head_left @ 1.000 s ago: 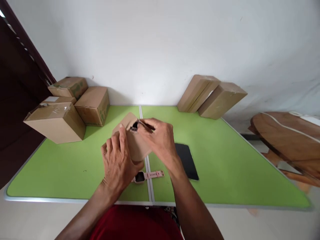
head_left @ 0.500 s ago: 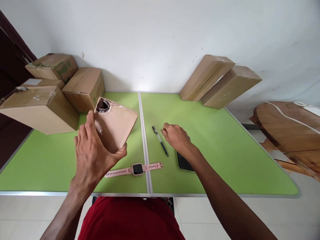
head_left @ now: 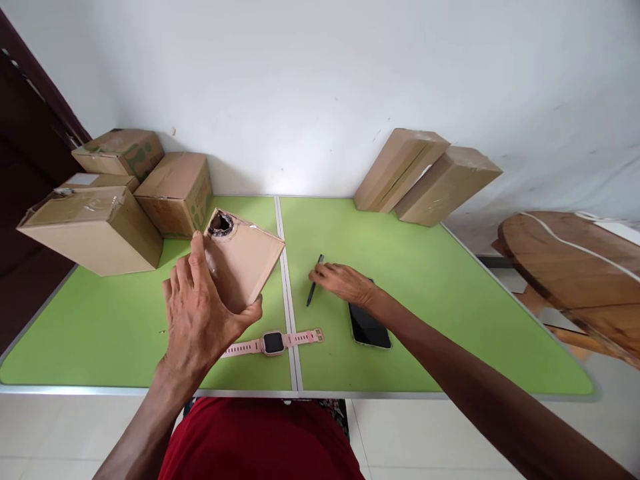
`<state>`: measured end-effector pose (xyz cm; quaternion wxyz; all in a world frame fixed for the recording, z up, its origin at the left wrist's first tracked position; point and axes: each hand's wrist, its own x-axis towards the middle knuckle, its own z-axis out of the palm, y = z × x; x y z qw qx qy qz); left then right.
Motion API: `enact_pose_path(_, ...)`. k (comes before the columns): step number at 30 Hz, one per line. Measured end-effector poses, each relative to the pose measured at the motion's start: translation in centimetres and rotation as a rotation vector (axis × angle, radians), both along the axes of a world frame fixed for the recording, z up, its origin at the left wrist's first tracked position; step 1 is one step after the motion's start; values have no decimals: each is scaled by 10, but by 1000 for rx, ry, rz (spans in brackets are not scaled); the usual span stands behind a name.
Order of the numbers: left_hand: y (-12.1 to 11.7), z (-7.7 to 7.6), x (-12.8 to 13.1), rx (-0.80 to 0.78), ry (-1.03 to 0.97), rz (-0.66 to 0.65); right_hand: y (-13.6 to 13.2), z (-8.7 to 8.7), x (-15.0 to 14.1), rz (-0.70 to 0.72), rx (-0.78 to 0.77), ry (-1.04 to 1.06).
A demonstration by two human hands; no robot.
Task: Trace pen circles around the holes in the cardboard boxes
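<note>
Green tabletop [head_left: 460,287], pen [head_left: 311,294] lengthwise away, slanting rightward

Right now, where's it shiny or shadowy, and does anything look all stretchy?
In the head view: a soft shadow on the wall beside the boxes at left, which look stretched, probably by a wide lens; small glints on the held box.

The left hand [head_left: 200,320] holds a holed cardboard box [head_left: 247,257], the right hand [head_left: 344,283] a dark pen [head_left: 311,295]
</note>
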<state>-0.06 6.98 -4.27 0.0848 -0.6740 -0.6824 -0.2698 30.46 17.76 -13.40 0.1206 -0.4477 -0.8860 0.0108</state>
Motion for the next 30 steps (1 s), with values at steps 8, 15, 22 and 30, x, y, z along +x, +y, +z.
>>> enact_pose_path(8, -5, -3, 9, 33, 15, 13, -64, 96, -40, 27, -71, 1355)
enact_pose_path(15, -15, -6, 26, 94, -7, -7, -103, 141, -83, 229, -519, 1809)
enact_pose_path(22, -18, -10, 27, 146, -69, -6, -104, 138, -91, 141, -484, 1810)
enact_pose_path(30, -14, -17, 23, 125, -89, 7, -104, 143, -76, 144, -728, 1512)
